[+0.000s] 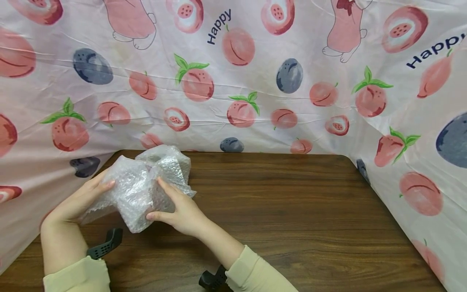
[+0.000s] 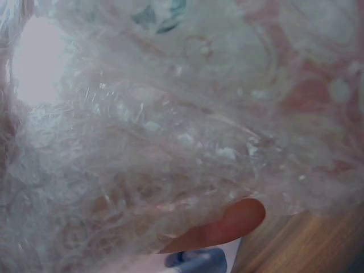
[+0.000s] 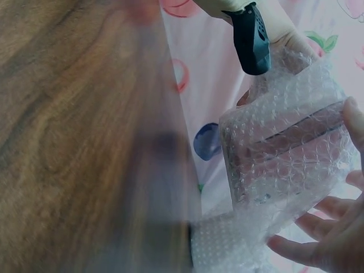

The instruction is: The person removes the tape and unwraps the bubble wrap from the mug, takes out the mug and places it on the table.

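Fruit-printed cloth (image 1: 262,105) behind a brown wooden table (image 1: 292,211), a crumpled bubble-wrapped bundle (image 1: 133,190) over the table's left part, my left hand (image 1: 86,196) gripping its left side, my right hand (image 1: 182,213) grasping its right.

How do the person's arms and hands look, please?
The left hand and right hand are bare; no glove or ring shows. The left sleeve and right sleeve are plain, pale yellow-green. Beside them sit a black left bracket, angled with small holes, and a black right bracket, partly visible.
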Motion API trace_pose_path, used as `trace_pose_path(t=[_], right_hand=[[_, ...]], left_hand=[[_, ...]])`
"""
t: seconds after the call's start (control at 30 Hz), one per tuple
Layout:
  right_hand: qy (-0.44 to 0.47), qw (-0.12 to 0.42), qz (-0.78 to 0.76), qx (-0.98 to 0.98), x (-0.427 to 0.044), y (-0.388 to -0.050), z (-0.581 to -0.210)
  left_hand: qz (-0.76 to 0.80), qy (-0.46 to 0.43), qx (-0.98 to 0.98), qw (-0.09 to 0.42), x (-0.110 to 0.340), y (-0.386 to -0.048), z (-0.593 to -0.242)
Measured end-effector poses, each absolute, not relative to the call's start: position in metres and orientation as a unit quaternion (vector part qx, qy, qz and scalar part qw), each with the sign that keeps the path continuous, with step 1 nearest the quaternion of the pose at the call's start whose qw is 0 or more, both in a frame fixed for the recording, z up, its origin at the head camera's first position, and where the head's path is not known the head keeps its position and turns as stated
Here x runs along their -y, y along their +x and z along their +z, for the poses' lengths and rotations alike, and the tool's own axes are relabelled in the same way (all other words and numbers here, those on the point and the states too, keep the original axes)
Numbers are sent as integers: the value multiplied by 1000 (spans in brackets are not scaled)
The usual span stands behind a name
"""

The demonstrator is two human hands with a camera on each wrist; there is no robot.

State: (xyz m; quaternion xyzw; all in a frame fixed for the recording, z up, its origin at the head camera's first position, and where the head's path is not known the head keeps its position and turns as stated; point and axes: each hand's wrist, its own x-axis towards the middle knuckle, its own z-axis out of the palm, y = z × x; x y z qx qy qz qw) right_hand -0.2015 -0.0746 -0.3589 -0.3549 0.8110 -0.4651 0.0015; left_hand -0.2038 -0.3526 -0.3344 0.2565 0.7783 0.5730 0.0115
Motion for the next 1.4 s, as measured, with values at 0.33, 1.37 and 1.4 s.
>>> trace_pose_path(t=[0.33,1.37,1.4], right_hand=[[-376,-16,-466,-801,60,-206,-349],[-366,19,-494,-788,-1,-226,-336],[-364,20,-494,-789,-3,-226,-336]], left_hand=[[551,255,-795,-18,338,-204,-321],[546,170,-820,-11,270,-219,-307],[540,167,-825,-14,268,-219,-306]])
